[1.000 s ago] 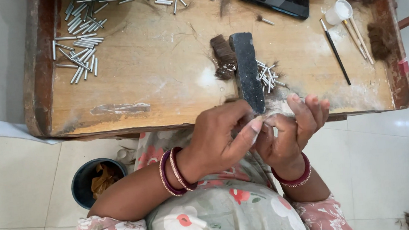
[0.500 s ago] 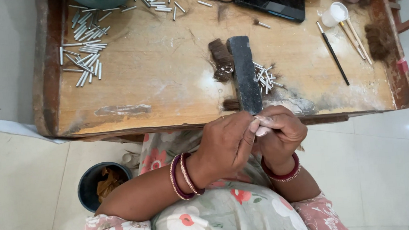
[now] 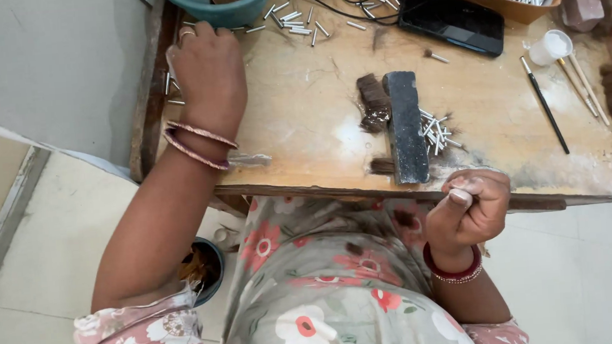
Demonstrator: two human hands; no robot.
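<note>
- The surface is a worn, pale wooden top with a raised dark rim, stained with whitish patches and scuffs, standing on a floor of light tiles beside a grey wall.
- The left hand lies palm down at the far left of the surface, over a scatter of small metal tubes; its fingers are curled downward onto them, but whether they pinch one cannot be told.
- Just beyond that hand stands a teal bowl at the back edge.
- The right hand is held at the near edge, off the surface, its fingers pressed together into a loose fist with the thumb on top; what it grips, if anything, is hidden.
- A dark rectangular block lies in the middle, with a tuft of brown hair touching its left side and a small heap of tubes on its right.
- A black tablet-like device rests at the back, a thin black brush to the right.
- A dark pot sits on the floor under the near left edge.
</note>
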